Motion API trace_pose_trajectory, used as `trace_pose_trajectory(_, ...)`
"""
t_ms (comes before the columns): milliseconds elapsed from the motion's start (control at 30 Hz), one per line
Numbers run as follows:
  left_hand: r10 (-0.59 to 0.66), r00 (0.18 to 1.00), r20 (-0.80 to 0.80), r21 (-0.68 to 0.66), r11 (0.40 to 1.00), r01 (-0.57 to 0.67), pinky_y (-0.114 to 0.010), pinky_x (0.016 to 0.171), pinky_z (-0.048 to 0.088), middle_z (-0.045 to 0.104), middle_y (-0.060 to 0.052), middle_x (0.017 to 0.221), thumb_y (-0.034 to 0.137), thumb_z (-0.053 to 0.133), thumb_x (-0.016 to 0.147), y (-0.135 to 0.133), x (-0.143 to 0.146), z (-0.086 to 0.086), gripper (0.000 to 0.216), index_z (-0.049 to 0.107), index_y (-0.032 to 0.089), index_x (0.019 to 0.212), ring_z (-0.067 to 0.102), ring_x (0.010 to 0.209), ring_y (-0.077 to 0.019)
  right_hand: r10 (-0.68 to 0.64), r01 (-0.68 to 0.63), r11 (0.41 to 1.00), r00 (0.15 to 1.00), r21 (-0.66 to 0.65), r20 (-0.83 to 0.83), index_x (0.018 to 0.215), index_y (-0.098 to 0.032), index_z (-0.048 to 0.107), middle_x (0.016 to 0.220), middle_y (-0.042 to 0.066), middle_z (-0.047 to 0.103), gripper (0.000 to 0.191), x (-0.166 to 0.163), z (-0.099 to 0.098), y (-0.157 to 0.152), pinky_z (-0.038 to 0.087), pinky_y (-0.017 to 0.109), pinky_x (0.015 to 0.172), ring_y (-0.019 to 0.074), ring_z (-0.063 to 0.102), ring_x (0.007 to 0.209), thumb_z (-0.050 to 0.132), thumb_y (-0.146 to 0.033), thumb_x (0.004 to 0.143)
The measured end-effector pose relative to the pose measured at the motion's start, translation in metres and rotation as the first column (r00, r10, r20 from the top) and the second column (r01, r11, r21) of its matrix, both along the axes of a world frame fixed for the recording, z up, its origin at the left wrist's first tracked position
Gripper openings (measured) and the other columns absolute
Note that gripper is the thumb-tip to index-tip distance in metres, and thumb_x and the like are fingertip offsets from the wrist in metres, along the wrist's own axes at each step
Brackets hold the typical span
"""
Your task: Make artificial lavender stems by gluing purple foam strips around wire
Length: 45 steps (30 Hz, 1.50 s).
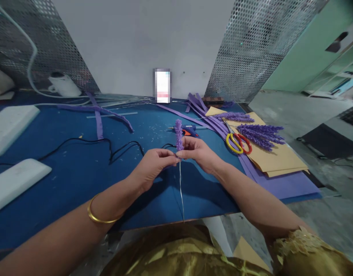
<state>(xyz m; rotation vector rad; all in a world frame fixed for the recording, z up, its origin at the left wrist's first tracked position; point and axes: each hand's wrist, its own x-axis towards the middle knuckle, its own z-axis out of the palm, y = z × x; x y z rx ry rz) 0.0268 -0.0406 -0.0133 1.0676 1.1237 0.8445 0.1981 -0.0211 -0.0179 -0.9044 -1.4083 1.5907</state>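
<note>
Between my two hands stands a purple artificial lavender stem [178, 132], its fringed flower head upright and its bare wire [181, 188] hanging down toward the table edge. My left hand [157, 163] pinches the base of the flower head. Thumb and fingers of my right hand [197, 151] close on the same spot from the other side; the exact contact is partly hidden by the fingertips. Just behind the flower lies a blue glue gun [189, 130] with an orange trigger, partly covered by the flower and my right hand.
Scissors [238, 142] with yellow and red handles and finished lavender stems [259, 134] lie on brown paper [279, 161] at right. Purple strips [205, 113] spread behind. A black cord [75, 138] crosses the blue table at left, near white blocks [18, 184]. A phone [162, 86] leans at the back.
</note>
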Motion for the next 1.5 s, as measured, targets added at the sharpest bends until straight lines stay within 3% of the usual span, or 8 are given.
trace_pose_trajectory(133, 0.033, 0.999, 0.03, 0.021, 0.999, -0.033, -0.024, 0.064, 0.037, 0.065, -0.001, 0.063, 0.024, 0.079, 0.057, 0.002, -0.001, -0.001, 0.01, 0.072, 0.018, 0.06, 0.052, 0.064, -0.0121, -0.048, 0.049, 0.998, 0.998, 0.025, -0.031, 0.074, -0.018, 0.058, 0.068, -0.004, 0.06, 0.032, -0.005, 0.001, -0.002, 0.045, 0.026, 0.066, 0.0112, 0.057, 0.065, 0.083, -0.036, 0.066)
trace_pose_trajectory(267, 0.133, 0.98, 0.147, 0.013, 0.991, -0.136, -0.023, 0.064, 0.039, 0.062, 0.001, 0.06, 0.024, 0.08, 0.056, 0.004, -0.003, 0.004, 0.013, 0.071, 0.016, 0.059, 0.052, 0.062, -0.0107, -0.107, 0.108, 0.993, 0.994, 0.056, -0.01, 0.087, -0.018, 0.063, 0.079, -0.001, 0.065, 0.031, -0.007, 0.004, -0.007, 0.047, 0.026, 0.068, 0.0103, 0.058, 0.067, 0.079, -0.039, 0.071)
trace_pose_trajectory(467, 0.327, 0.886, 0.33, -0.048, 0.943, -0.33, -0.023, 0.07, 0.044, 0.065, 0.002, 0.064, 0.02, 0.084, 0.048, 0.008, -0.005, 0.011, 0.02, 0.07, 0.016, 0.062, 0.057, 0.065, -0.0107, 0.09, -0.094, 0.995, 0.992, 0.034, 0.086, 0.083, -0.015, 0.063, 0.07, 0.001, 0.068, 0.029, -0.01, 0.004, -0.015, 0.048, 0.025, 0.058, 0.0106, 0.06, 0.055, 0.07, -0.044, 0.081)
trace_pose_trajectory(767, 0.226, 0.917, 0.33, -0.035, 0.973, -0.228, -0.025, 0.071, 0.044, 0.07, -0.001, 0.075, 0.026, 0.09, 0.053, 0.007, -0.009, 0.011, 0.028, 0.074, 0.015, 0.073, 0.06, 0.071, -0.0116, 0.028, -0.034, 0.997, 0.996, 0.076, 0.087, 0.076, -0.016, 0.064, 0.057, -0.001, 0.066, 0.021, -0.011, 0.004, -0.016, 0.047, 0.023, 0.049, 0.0093, 0.055, 0.045, 0.07, -0.036, 0.079)
trace_pose_trajectory(1100, 0.276, 0.916, 0.291, -0.012, 0.958, -0.285, -0.024, 0.063, 0.041, 0.059, 0.005, 0.061, 0.023, 0.092, 0.049, 0.009, -0.005, 0.007, 0.033, 0.063, 0.016, 0.062, 0.052, 0.058, -0.0087, 0.062, -0.074, 0.993, 0.989, 0.089, 0.134, 0.073, -0.016, 0.063, 0.056, -0.001, 0.063, 0.019, -0.013, 0.002, -0.017, 0.046, 0.023, 0.047, 0.0096, 0.053, 0.044, 0.065, -0.033, 0.08)
trace_pose_trajectory(1300, 0.225, 0.936, 0.273, 0.037, 0.969, -0.243, -0.022, 0.061, 0.041, 0.063, 0.002, 0.066, 0.038, 0.09, 0.056, 0.008, -0.007, 0.012, 0.038, 0.077, 0.014, 0.082, 0.053, 0.061, -0.0089, 0.034, -0.049, 0.994, 0.989, 0.096, 0.146, 0.076, -0.015, 0.066, 0.055, -0.001, 0.062, 0.02, -0.011, 0.004, -0.016, 0.043, 0.022, 0.047, 0.0087, 0.051, 0.044, 0.066, -0.035, 0.08)
trace_pose_trajectory(1500, 0.269, 0.918, 0.293, 0.037, 0.956, -0.292, -0.022, 0.059, 0.04, 0.064, 0.001, 0.064, 0.035, 0.092, 0.052, 0.01, -0.007, 0.012, 0.033, 0.076, 0.014, 0.071, 0.051, 0.061, -0.0085, 0.053, -0.064, 0.995, 0.988, 0.073, 0.143, 0.074, -0.016, 0.067, 0.054, -0.002, 0.061, 0.021, -0.012, 0.004, -0.019, 0.041, 0.021, 0.045, 0.0088, 0.051, 0.044, 0.069, -0.036, 0.079)
